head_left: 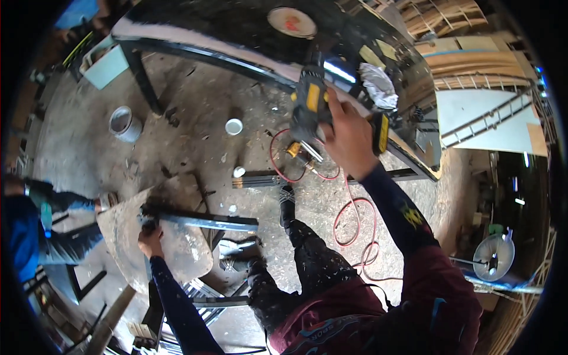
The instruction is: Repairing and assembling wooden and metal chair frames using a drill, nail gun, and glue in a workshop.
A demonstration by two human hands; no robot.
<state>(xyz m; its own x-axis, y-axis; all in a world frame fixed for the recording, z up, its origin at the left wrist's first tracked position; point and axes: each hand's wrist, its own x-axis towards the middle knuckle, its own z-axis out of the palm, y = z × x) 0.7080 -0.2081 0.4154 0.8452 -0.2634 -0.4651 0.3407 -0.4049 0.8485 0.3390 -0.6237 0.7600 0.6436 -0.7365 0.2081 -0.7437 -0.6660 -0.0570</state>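
My right hand [351, 137] is closed round the grip of a black and yellow cordless drill [309, 103]. The drill is raised in front of a black table [207, 23], its front end pointing away from me toward the table top; what it touches there I cannot make out. Lower left, my left hand [151, 241] is closed on the dark corner of a black frame [207, 221], beside a worn, rounded board [180, 251]. Its fingers are partly hidden, and the exact shape of the gripped part is unclear.
A red hose [355, 236] coils across the floor to a yellow air tool [300, 152]. A bucket [125, 124] and a white tub [234, 126] stand nearby. Another person [26, 231] is at left. A fan [493, 258] and stacked wood [473, 59] are at right.
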